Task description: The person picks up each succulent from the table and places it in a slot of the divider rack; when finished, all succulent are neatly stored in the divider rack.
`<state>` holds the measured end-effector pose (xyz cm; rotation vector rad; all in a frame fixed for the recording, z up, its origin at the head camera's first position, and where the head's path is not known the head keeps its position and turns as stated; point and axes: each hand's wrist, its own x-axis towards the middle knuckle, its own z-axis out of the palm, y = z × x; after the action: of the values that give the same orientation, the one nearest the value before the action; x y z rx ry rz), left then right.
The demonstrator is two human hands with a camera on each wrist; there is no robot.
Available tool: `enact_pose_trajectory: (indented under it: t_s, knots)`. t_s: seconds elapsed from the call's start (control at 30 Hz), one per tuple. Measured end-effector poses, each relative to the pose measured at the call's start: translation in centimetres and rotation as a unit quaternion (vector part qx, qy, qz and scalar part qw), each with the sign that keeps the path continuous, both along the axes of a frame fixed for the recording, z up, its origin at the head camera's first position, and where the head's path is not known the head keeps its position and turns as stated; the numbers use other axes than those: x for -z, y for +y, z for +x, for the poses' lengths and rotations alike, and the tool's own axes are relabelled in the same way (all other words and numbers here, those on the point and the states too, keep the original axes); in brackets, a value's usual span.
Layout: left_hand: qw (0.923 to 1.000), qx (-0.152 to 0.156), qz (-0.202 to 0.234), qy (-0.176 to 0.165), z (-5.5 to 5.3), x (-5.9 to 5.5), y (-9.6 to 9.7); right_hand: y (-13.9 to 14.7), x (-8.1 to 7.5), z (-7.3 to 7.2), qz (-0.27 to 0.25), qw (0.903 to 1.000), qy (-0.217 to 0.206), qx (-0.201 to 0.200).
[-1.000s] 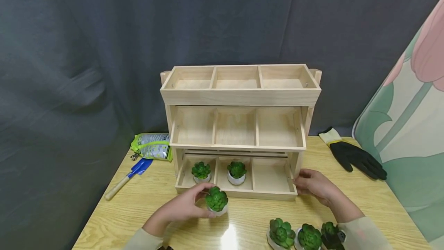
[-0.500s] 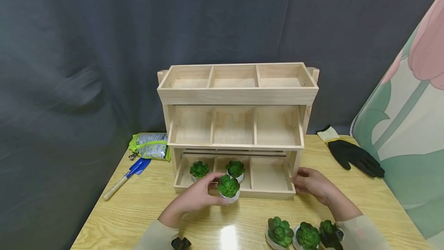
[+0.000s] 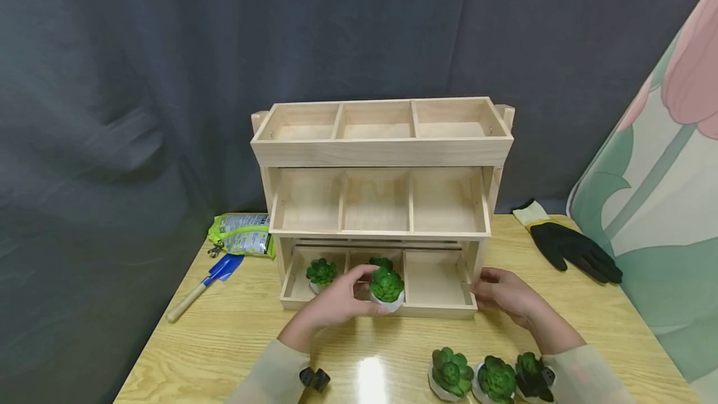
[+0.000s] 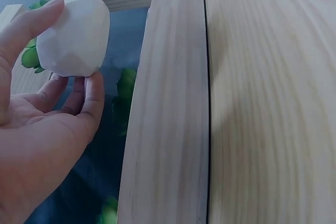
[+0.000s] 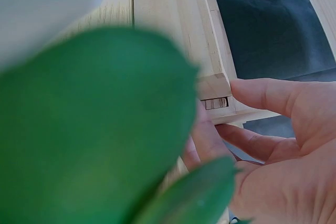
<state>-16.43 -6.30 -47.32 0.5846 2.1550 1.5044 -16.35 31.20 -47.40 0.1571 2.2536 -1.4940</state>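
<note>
My left hand (image 3: 341, 300) holds a potted succulent (image 3: 387, 285) in front of the middle bottom compartment. In the left wrist view, thumb and fingertips grip the sides of its white faceted pot (image 4: 79, 38). Behind it, a second succulent (image 3: 380, 262) in that compartment is mostly hidden. Another succulent (image 3: 321, 273) sits in the left bottom compartment. My right hand (image 3: 507, 296) holds the lower right end of the three-tier wooden plant stand (image 3: 381, 153). In the right wrist view, its thumb and fingers lie on either side of the wooden corner (image 5: 215, 90), partly hidden by blurred leaves.
Three more succulents (image 3: 451, 373) stand at the front right, beside the right sleeve. A blue trowel (image 3: 204, 285) and a green-and-grey bag (image 3: 242, 234) lie on the left. A black work glove (image 3: 572, 248) is on the right, and a dark curtain (image 3: 359, 30) hangs behind.
My left hand has carried the succulent right and toward the stand, from before the left divider to before the middle compartment. My right hand has stayed at the stand's corner.
</note>
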Motion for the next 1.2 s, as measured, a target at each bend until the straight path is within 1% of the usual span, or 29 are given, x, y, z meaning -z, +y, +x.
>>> enact_pose_trajectory:
  t_s: [0.17,0.37,0.47,0.6,0.83,0.93,1.03,1.2]
  knots:
    - [1.0,-0.003,-0.003,0.001,-0.6,0.0,1.0,0.0,0.0,-0.1,0.0,1.0,0.001,0.0]
    - [0.9999,-0.003,-0.005,0.013,-1.2,-0.4,2.2,0.2,-0.1,-0.1,-0.001,1.0,-0.001,-0.001]
    - [0.9999,-0.002,0.003,0.01,-1.5,-0.6,2.9,0.2,-0.1,-0.2,-0.002,1.0,-0.003,-0.003]
    - [1.0,-0.005,0.0,0.005,-1.8,-0.8,3.8,0.2,-0.2,-0.2,0.002,1.0,-0.008,-0.004]
    - [0.9999,0.003,0.002,0.011,-2.2,-0.8,5.2,-0.1,-0.5,-0.4,0.008,0.9998,-0.007,-0.017]
    - [0.9998,-0.004,-0.014,0.012,-2.3,-0.8,5.8,-0.1,-0.4,-0.4,0.007,0.9998,-0.005,-0.017]
    - [0.9992,-0.012,-0.032,0.02,-2.4,-1.0,6.5,-0.2,-0.3,-0.4,0.007,0.9999,-0.005,-0.015]
    - [0.9989,-0.009,-0.033,0.031,-2.8,-1.6,7.9,-0.2,-0.3,-0.2,0.004,0.9999,-0.004,-0.012]
